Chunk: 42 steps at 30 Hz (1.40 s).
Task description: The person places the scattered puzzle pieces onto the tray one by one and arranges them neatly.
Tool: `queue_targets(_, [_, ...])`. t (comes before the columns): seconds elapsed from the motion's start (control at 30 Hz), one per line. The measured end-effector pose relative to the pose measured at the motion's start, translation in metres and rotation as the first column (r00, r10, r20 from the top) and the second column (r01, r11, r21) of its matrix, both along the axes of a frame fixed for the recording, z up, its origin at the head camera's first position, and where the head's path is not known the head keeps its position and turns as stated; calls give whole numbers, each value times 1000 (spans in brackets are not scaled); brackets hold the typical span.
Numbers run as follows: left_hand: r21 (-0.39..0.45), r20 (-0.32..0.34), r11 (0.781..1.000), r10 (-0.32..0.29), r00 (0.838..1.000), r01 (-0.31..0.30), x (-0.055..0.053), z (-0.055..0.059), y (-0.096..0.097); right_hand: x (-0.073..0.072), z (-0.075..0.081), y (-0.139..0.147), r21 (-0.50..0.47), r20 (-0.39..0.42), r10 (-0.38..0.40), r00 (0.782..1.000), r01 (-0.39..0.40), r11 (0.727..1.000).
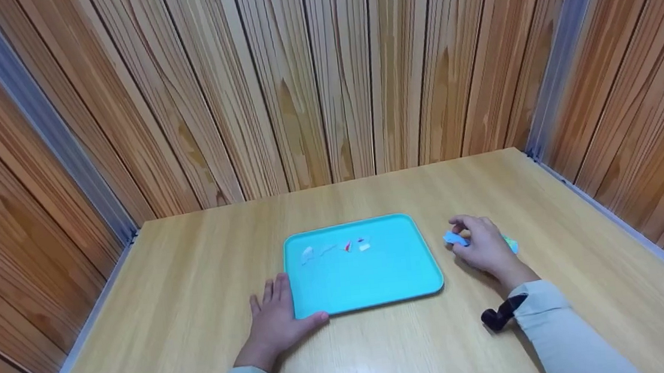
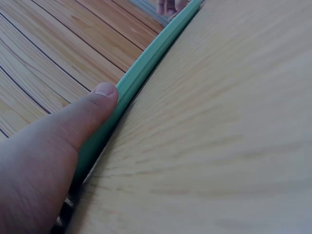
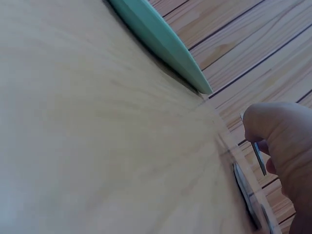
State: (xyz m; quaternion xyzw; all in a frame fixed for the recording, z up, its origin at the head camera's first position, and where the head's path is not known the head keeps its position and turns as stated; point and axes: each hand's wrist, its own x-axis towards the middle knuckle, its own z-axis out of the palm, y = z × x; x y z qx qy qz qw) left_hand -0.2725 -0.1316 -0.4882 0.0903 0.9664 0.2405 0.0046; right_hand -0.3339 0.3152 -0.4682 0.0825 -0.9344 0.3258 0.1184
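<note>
Right of the tray (image 1: 364, 283) — right hand (image 1: 488, 249) pinches a blue piece (image 1: 454, 239) clear of the table (image 1: 418, 347) | left hand (image 1: 279, 322), fingers spread, touches tray's near-left corner | best done lightly — edge-only pinch, tray held still

The head view looks forward and down on the tabletop (image 1: 382, 344); both wrist views skim it closely, tilted, sharing the turquoise tray (image 1: 370, 279).
</note>
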Motion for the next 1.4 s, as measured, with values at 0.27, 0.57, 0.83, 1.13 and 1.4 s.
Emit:
queue_targets(0.27, [11,32,1000,4,999,-4,0,2,1,-15,7,-19,-3,77,60,995,-60,998])
queue_targets(0.57, [18,36,1000,9,999,-9,0,3,1,-30,17,-44,-5,96,120,988,-120,993])
queue_targets(0.83, [13,31,1000,8,999,-8,0,1,1,-41,16,-67,9,120,189,975,-191,981])
queue_targets(1.13, [10,45,1000,15,999,-16,-1,-1,1,-44,2,-87,21,130,221,967,-226,974])
queue_targets(1.4, [6,48,1000,18,999,-18,-1,1,1,-44,-1,-94,-34,107,206,973,-204,978])
